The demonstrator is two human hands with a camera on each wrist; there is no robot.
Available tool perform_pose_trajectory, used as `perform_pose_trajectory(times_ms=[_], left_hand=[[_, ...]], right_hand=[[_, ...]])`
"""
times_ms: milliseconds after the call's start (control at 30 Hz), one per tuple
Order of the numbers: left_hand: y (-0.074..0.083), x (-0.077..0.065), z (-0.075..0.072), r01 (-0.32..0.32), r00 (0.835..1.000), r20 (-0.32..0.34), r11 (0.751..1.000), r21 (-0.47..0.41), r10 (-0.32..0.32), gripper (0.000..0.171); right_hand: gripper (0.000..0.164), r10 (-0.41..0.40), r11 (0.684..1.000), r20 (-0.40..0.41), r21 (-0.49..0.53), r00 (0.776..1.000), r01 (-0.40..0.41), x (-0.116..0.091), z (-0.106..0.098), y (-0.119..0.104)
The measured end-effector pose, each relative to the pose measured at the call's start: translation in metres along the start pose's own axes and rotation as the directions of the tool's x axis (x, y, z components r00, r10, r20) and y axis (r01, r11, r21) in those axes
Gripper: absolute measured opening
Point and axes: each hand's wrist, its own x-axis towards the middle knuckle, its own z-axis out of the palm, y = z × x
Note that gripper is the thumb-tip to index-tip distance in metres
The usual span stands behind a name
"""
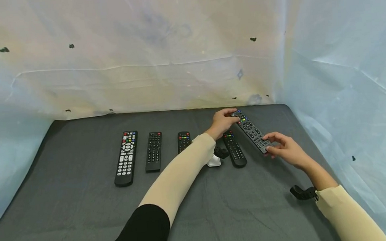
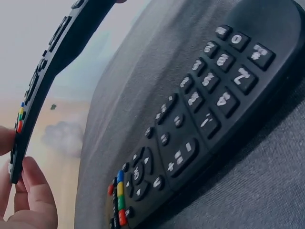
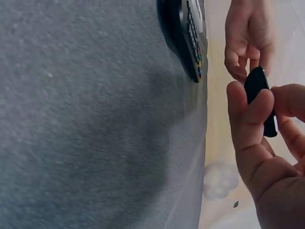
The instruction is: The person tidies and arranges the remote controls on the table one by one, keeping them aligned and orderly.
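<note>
Both hands hold one dark remote control (image 1: 250,130) tilted above the cloth at the right of the row. My left hand (image 1: 222,123) pinches its far end, beside the coloured buttons. At the near end, my right hand (image 1: 286,150) grips it between thumb and fingers. The left wrist view shows the held remote (image 2: 47,62) edge-on, raised off the surface. Below the hands lies another black remote (image 1: 235,148), whose number keys (image 2: 224,81) fill much of that view. In the right wrist view the held remote (image 3: 259,95) appears end-on between the fingers of both hands.
Left along the row lie a black remote with white buttons (image 1: 126,159), a slimmer remote (image 1: 153,152) and a third remote (image 1: 183,141), partly behind the left sleeve. A white object (image 1: 213,161) shows under the left wrist. Grey cloth (image 1: 66,208) covers the table; pale sheeting (image 1: 162,85) hangs behind.
</note>
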Motion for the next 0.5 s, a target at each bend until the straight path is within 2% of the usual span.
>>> perform_pose_trajectory(times_ms=[167, 267, 400, 500], left_hand=[[-0.001, -0.002, 0.013, -0.017, 0.996, -0.081, 0.996, 0.091, 0.024, 0.036], [-0.004, -0.001, 0.019, -0.019, 0.994, -0.108, 0.995, 0.102, 0.03, 0.035], [-0.008, -0.002, 0.022, -0.026, 0.995, -0.098, 0.995, 0.097, 0.036, 0.037], [-0.011, -0.004, 0.021, -0.043, 0.996, -0.07, 0.99, 0.137, 0.053, 0.039]], right_hand=[[0.032, 0.019, 1.0, 0.0, 0.003, 1.0, -0.019, -0.003, 0.003, 0.005], [0.031, 0.045, 0.999, -0.011, -0.008, 0.999, -0.046, -0.004, 0.005, 0.006], [0.03, 0.069, 0.997, -0.013, 0.018, 0.998, -0.068, -0.007, 0.009, 0.01], [0.029, 0.063, 0.995, 0.004, 0.075, 0.998, -0.063, -0.009, 0.013, 0.014]])
